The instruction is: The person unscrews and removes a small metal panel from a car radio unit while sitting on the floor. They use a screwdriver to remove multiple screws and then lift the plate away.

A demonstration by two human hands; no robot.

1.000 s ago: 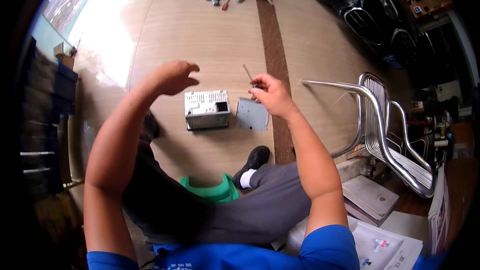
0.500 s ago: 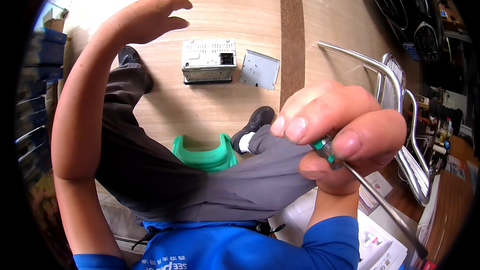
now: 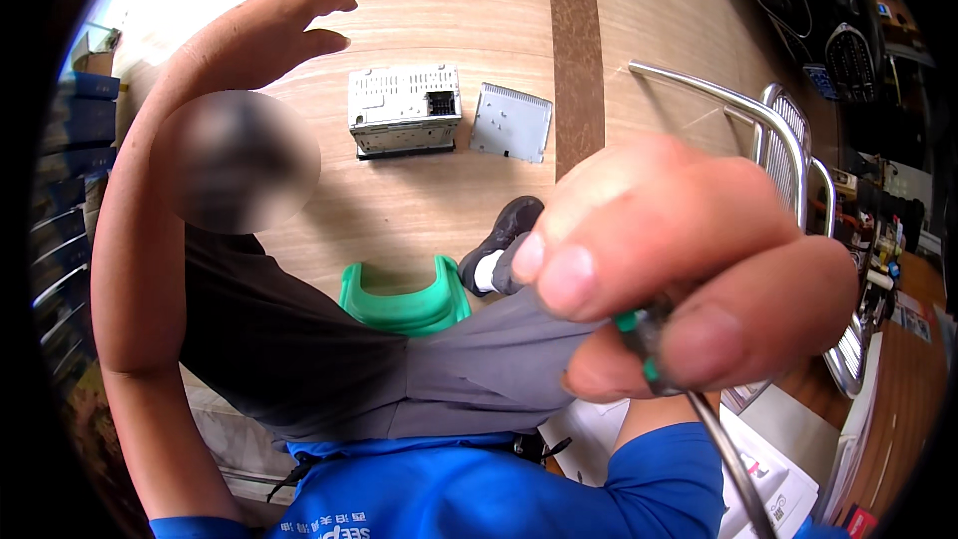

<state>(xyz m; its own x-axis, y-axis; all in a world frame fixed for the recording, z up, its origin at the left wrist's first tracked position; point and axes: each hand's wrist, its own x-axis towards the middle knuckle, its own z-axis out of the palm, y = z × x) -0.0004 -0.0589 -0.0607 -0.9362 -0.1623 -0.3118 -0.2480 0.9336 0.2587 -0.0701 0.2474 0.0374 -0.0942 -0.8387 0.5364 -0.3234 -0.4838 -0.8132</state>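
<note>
Tan floor [image 3: 449,0] | right hand [image 3: 689,250] clamped on screwdriver [image 3: 734,461], long axis steep, shaft pointing down-right | left hand [image 3: 269,30]: fingers apart

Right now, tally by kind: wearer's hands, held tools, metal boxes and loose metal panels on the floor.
Hands: 2 (left hand, right hand)
Held tools: 1 (screwdriver)
Metal boxes: 1 (silver box)
Loose panels: 1 (grey panel)
Total: 5

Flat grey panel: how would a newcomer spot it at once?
Find the brown strip crossing the pale floor. Just left of it, and right of the silvery metal box, lies the grey panel. Unlike the thick box, it is a thin, flat sheet.
</note>
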